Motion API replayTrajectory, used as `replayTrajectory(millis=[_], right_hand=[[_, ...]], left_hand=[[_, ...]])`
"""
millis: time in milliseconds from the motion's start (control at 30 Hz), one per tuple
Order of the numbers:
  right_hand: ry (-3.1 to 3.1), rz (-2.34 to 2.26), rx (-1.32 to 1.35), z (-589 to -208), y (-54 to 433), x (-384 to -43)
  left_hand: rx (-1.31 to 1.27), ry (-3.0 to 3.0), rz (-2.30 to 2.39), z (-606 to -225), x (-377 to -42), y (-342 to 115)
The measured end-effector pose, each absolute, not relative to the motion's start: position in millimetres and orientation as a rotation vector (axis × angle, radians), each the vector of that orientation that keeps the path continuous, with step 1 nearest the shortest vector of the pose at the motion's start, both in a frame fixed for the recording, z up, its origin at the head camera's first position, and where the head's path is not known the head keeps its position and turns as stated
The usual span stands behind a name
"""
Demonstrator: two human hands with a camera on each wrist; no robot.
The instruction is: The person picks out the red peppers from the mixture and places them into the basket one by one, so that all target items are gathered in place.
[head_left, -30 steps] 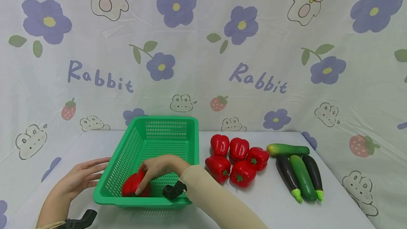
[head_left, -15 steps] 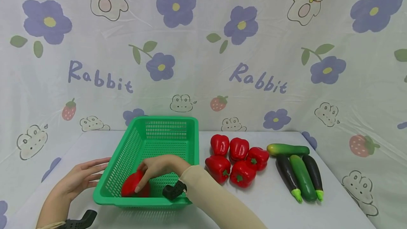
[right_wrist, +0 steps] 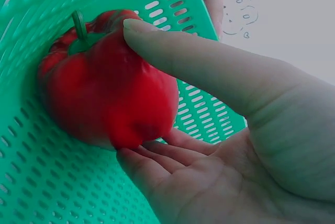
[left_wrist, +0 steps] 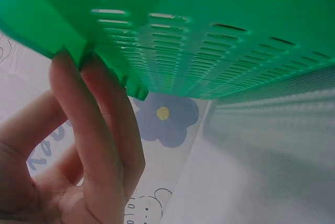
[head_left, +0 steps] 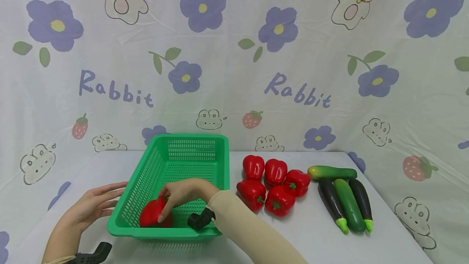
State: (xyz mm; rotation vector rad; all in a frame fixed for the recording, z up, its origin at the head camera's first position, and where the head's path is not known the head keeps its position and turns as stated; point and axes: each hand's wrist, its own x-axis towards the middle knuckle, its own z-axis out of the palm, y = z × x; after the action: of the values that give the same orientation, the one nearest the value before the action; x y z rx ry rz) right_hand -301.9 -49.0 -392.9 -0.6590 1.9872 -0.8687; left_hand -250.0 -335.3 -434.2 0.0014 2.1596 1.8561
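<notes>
A red bell pepper [head_left: 149, 214] lies in the near left corner of a green plastic basket [head_left: 172, 232]. My right hand [head_left: 179, 192] reaches over the basket and holds this pepper. In the right wrist view the thumb [right_wrist: 172, 51] presses on one side of the bell pepper [right_wrist: 104, 88], and the other fingers touch its opposite side; its green stem points away from the palm. Outside the basket's left wall is my left hand [head_left: 89, 205]. Its fingertips touch the underside of the basket rim [left_wrist: 47, 30] in the left wrist view, with the fingers fairly straight.
Several red bell peppers [head_left: 275, 172] lie grouped on the white table right of the basket. Farther right are two eggplants [head_left: 331, 201], an upright-lying green cucumber [head_left: 349, 205] and a yellow-tipped one [head_left: 331, 172] across the top. A patterned cloth [head_left: 227, 60] hangs behind.
Hardly anything differs. The right thumb has shifted slightly on the bell pepper, which sits a touch farther left; the left hand and basket have stayed in place.
</notes>
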Motion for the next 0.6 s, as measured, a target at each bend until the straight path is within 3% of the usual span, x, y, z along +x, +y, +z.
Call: replayTrajectory(millis=[600], right_hand=[[1.987,-0.860,-0.771,-381.3,-47.9,-298.8]], left_hand=[[0.031,2.141,1.869,-432.5,-247.9,-336.0]])
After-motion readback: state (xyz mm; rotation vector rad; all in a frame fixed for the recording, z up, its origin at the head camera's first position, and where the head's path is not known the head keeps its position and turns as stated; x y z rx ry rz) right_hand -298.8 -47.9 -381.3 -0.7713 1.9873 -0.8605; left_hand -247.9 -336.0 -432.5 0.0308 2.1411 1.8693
